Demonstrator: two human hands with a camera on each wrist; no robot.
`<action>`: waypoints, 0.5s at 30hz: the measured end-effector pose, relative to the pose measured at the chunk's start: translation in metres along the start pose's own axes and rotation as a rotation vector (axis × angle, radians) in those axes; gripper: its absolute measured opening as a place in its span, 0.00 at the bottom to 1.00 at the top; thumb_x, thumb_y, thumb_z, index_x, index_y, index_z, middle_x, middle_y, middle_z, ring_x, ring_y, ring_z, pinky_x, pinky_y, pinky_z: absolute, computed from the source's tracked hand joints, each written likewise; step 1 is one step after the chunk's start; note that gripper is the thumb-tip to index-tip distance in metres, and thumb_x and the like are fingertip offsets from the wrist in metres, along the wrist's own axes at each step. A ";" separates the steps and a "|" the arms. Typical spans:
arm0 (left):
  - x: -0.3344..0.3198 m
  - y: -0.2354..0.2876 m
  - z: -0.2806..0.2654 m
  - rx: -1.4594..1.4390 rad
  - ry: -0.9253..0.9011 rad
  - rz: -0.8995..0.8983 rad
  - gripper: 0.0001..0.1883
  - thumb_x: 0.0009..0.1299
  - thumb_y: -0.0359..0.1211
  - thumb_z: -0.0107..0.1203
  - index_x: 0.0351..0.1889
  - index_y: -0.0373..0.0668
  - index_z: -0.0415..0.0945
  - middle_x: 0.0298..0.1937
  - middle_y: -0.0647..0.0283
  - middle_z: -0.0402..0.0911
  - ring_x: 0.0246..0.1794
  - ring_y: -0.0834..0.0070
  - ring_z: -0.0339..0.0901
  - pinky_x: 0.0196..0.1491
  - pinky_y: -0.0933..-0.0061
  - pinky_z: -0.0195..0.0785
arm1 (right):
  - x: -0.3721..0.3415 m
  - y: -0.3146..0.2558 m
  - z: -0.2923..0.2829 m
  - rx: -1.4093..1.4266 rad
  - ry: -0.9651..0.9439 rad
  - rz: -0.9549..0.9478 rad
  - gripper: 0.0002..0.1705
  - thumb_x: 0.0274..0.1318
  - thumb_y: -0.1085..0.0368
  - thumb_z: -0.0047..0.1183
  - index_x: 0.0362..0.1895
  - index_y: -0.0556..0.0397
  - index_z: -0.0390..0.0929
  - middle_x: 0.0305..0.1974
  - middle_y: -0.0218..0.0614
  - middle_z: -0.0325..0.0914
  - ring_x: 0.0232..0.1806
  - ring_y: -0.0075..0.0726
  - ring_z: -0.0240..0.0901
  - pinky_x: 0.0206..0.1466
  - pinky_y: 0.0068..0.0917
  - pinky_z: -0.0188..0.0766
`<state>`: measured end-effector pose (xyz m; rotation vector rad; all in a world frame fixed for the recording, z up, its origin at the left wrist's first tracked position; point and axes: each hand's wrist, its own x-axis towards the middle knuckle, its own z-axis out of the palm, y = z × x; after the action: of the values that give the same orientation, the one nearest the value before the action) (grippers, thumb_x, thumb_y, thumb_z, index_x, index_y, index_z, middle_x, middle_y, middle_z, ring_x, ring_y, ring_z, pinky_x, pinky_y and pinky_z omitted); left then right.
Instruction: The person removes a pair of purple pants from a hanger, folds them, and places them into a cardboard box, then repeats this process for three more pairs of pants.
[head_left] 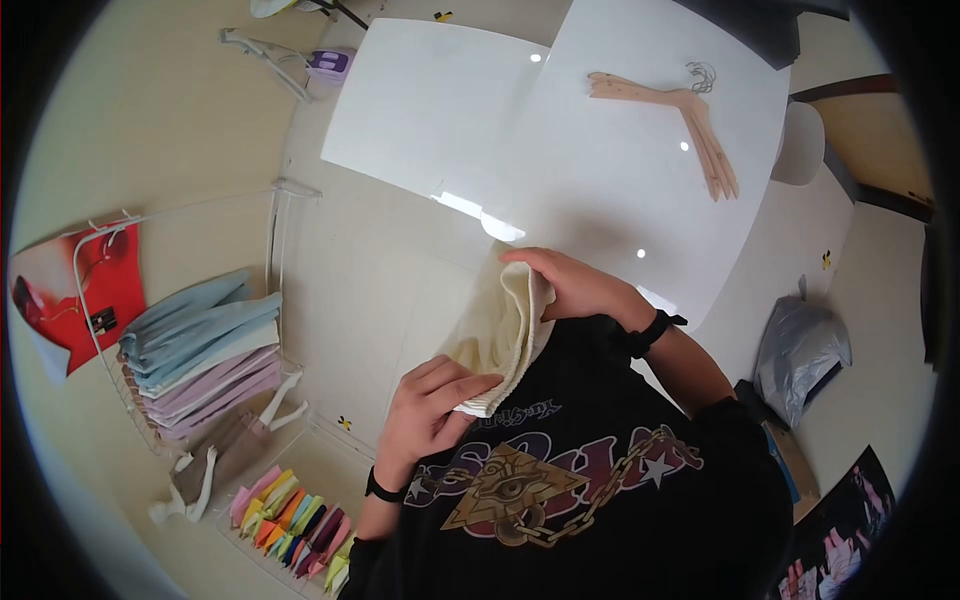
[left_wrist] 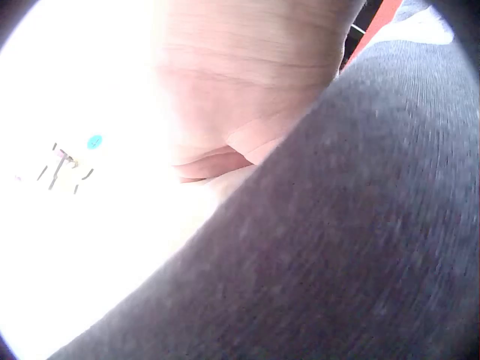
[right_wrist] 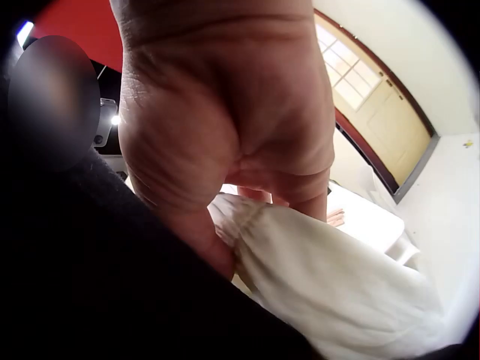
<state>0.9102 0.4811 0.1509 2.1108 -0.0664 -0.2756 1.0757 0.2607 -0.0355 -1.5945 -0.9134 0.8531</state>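
A cream garment (head_left: 525, 335) with a gathered elastic waistband is held up in front of the black printed shirt (head_left: 590, 490). My left hand (head_left: 425, 405) pinches the near end of the waistband, its fingers bent over the edge. At the far end, my right hand (head_left: 590, 290) grips the band between thumb and fingers. Loose cloth hangs below and to the left. In the right wrist view, the cream garment (right_wrist: 337, 274) drapes down from the right hand (right_wrist: 225, 127). The left wrist view shows the left hand (left_wrist: 240, 82) near a dark sleeve, its fingertips hidden.
Several wooden hangers (head_left: 690, 105) lie together on the white table (head_left: 430, 100) ahead. On the left stands a white rack (head_left: 200, 206) of hanging clothes (head_left: 200, 340), with colourful folded cloths (head_left: 290, 520) below. A grey plastic bag (head_left: 800, 350) sits at the right.
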 end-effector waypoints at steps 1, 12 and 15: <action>-0.011 0.001 -0.006 0.031 0.008 0.032 0.19 0.64 0.27 0.63 0.54 0.43 0.89 0.37 0.60 0.85 0.35 0.59 0.81 0.40 0.61 0.77 | -0.001 -0.006 0.006 -0.005 -0.008 -0.011 0.46 0.48 0.69 0.77 0.73 0.46 0.72 0.66 0.44 0.77 0.68 0.51 0.75 0.72 0.41 0.73; -0.179 -0.102 0.012 -0.127 0.166 0.070 0.26 0.56 0.22 0.67 0.57 0.41 0.84 0.43 0.57 0.83 0.40 0.57 0.83 0.43 0.65 0.77 | -0.137 -0.153 0.084 -0.186 0.064 0.190 0.15 0.52 0.75 0.73 0.43 0.51 0.82 0.41 0.35 0.78 0.43 0.42 0.79 0.45 0.34 0.77; -0.190 -0.114 0.017 -0.123 0.002 0.001 0.29 0.55 0.21 0.66 0.59 0.43 0.84 0.41 0.57 0.80 0.40 0.58 0.82 0.43 0.66 0.77 | -0.194 -0.171 0.151 -0.141 0.109 0.309 0.19 0.50 0.80 0.71 0.47 0.51 0.87 0.44 0.35 0.78 0.46 0.42 0.80 0.49 0.35 0.78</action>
<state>0.7144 0.5571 0.0784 1.9889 -0.0474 -0.2702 0.8321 0.1784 0.1184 -1.9185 -0.6708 0.9192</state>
